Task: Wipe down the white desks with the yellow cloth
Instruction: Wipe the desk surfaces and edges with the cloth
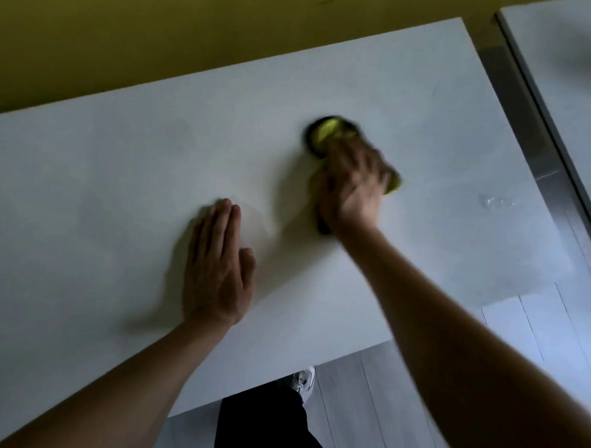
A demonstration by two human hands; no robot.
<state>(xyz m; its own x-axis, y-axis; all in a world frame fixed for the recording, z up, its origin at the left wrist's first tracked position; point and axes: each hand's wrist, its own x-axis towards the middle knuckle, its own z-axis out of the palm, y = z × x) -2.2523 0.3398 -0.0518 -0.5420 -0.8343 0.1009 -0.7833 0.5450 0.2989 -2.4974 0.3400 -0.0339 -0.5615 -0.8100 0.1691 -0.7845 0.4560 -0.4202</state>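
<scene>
While left hand [218, 264] lies flat, right hand [351, 184] presses yellow cloth [327, 134]

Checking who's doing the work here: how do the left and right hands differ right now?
The left hand lies flat with straight fingers on the white desk, holding nothing; the right hand presses the yellow cloth. The left looks sharp, the right blurred. The right reaches further across the desk. Both rest on the same desk.
</scene>
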